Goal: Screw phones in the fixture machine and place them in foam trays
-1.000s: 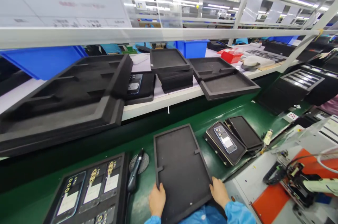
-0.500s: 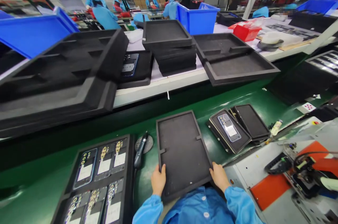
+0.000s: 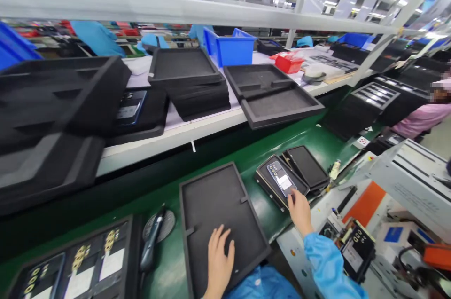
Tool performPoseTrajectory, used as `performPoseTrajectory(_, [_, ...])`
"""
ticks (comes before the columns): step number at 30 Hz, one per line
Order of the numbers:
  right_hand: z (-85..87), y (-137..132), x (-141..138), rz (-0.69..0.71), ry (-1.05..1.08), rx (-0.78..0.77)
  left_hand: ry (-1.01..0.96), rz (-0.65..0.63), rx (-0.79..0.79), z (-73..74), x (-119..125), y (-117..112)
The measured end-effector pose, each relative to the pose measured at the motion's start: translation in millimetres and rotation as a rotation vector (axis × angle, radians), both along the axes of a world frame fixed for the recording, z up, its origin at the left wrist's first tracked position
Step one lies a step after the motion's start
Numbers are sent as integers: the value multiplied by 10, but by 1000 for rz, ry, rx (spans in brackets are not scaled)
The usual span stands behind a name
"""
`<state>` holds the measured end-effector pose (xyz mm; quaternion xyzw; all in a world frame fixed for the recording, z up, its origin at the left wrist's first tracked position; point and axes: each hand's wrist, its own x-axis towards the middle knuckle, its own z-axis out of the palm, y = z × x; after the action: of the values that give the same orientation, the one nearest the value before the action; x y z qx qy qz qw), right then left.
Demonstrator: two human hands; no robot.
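Note:
My left hand (image 3: 220, 259) lies over the near part of a shallow black foam tray (image 3: 214, 195), its fingers spread and nothing held. The tray rests on the green bench in front of me and has small notched tabs along its sides. At the near end of a blue-edged smartphone (image 3: 280, 177), my right hand (image 3: 299, 209) has its fingertips pinched on the corner. That phone lies back up, with round camera rings and a white label, on a black padded fixture (image 3: 262, 174). Beside it sits a second black fixture (image 3: 306, 165).
A foam tray of phones (image 3: 132, 252) lies at lower left, beside a dark electric screwdriver (image 3: 153, 238) on a round mesh disc (image 3: 167, 226). Stacked black trays (image 3: 197, 97) and a blue bin (image 3: 234, 50) occupy the shelf. Machinery (image 3: 405, 186) stands at right; a person in pink (image 3: 423, 118) is beyond.
Both hands have let go of the tray's sides. The left now spreads over the tray, while the right has reached to the phone on the fixture. My view has turned right and up.

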<state>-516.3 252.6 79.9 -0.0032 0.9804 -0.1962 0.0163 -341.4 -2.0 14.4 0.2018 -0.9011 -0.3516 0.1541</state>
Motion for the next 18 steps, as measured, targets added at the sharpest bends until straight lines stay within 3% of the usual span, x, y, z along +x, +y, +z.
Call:
performPoseTrajectory(5, [43,-112,-367,-47,-59,52,-36,-179,291,113,-165,380])
performPoseTrajectory(10, [35,-162,-503,-113,-137,-8,-76,-81,642,296,-296,400])
performPoseTrajectory(14, [165,-61,-681,-82,-206,-176,-97,-60,781,292,-442,319])
performPoseTrajectory(16, [261,-52,-614,-76,-182,-272,-119,-78,858,269,-539,278])
performPoseTrajectory(18, [337,-108,-359,-93,-137,-365,-149,-73,975,281,-654,272])
